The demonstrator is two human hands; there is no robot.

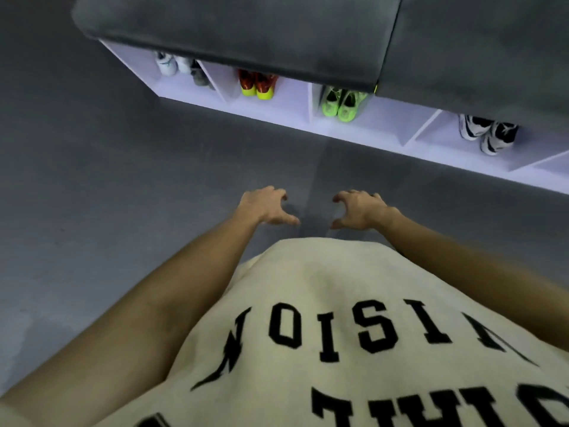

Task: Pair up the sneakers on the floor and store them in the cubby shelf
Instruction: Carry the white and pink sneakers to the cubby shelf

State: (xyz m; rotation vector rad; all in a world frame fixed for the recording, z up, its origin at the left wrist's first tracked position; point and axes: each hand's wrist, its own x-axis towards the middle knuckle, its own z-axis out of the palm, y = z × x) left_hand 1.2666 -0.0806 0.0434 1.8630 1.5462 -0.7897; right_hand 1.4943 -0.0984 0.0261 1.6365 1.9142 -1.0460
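The white cubby shelf (286,117) runs along the floor from upper left to right edge. Its compartments hold pairs: white sneakers (167,63) at the far left, red and yellow sneakers (258,84), green sneakers (342,103), and black and white sneakers (488,134) at the right. My left hand (266,206) and my right hand (358,209) hover side by side over the bare grey floor (92,180), in front of the shelf. Both hold nothing, with fingers loosely curled downward. No sneaker lies on the floor in view.
A dark grey cushioned bench top (246,29) covers the shelf and overhangs the cubbies. A second grey cushion (480,47) continues to the right. My cream shirt with black letters (354,334) fills the lower part of the view.
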